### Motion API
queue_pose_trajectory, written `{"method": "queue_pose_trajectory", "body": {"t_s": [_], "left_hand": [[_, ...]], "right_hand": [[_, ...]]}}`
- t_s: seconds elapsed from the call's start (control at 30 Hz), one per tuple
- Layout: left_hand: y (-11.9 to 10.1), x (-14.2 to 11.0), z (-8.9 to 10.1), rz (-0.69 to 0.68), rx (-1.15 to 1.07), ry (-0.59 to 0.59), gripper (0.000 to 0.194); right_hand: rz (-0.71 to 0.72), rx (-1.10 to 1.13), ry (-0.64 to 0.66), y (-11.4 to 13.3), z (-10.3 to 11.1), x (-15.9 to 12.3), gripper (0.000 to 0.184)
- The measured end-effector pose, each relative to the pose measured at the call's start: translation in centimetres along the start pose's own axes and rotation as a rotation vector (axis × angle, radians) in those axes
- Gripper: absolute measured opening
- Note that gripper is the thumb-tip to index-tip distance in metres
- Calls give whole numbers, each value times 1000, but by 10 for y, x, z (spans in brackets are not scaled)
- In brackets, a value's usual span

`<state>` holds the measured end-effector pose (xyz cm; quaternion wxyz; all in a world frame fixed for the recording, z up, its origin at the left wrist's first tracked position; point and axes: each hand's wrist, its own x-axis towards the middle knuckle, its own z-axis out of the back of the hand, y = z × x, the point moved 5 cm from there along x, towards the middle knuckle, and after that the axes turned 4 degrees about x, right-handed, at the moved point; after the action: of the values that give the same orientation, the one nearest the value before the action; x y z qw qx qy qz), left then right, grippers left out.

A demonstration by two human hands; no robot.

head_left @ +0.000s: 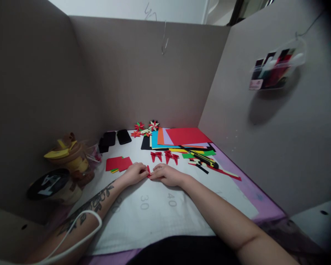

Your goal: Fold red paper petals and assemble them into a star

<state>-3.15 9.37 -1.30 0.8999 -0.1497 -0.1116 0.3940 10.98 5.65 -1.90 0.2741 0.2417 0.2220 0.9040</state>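
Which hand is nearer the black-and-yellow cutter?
Right. The right hand is left of the cutter and slightly nearer the body; the left hand is farther left.

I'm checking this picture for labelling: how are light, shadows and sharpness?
In the head view, light is dim, brighter on the white wall above; a soft shadow falls below the clear hanging holder; the upper right corner goes black; the red paper piece between left hand and right hand is too small to show its folds clearly.
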Motion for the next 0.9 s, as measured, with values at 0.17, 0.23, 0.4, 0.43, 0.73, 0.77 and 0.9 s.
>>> {"method": "queue_pose_trajectory", "body": {"t_s": [0.17,0.23,0.4,0.43,0.73,0.77,0.9], "left_hand": [[-1,0,1,24,40,-13,23],[-2,1,2,37,45,-14,22],[-5,1,1,68,60,-19,19],[-5,1,1,73,68,-23,19],[-7,1,-2,82,141,-70,18],[-7,1,-2,83,147,-69,17],[-7,0,-2,87,149,-66,17]], "right_hand": [[-5,-12,8,-2,0,-1,22],[-5,-9,8,-1,1,-1,21],[-14,11,-1,-1,1,-1,22],[-15,13,-2,-2,1,-1,22],[-9,33,-27,-1,2,-2,20],[-9,38,-28,0,2,-2,21],[-18,46,-34,3,4,-2,33]]}}
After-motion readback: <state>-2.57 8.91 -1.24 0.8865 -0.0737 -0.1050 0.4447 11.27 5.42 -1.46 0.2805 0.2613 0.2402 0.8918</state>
